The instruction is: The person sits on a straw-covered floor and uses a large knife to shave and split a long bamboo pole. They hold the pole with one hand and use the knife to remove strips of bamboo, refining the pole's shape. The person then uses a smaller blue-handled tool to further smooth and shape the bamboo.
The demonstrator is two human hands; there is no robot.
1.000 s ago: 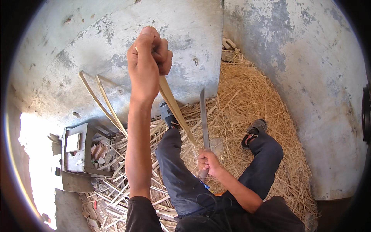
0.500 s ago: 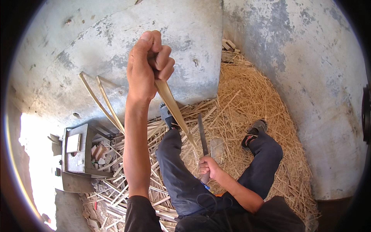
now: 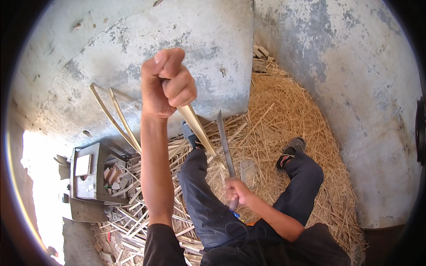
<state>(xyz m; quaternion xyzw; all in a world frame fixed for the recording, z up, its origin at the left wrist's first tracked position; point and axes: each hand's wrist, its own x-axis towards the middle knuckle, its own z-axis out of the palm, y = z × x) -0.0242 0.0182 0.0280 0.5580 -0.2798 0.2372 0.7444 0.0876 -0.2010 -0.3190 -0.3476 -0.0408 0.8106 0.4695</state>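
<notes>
Two hands grip: left hand a long, flat, pale-yellow wooden strip, right hand a long, grey metal knife. Strip should be held taut, blade angle steady.

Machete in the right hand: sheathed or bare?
Bare: the machete shows its uncovered blade from just above the right hand to the tip.

A rough workshop is suggested: pale shavings are heaped right of centre, split strips are strewn at lower left, a long blade is held near the centre, and stained, peeling walls are seen across the top.
</notes>
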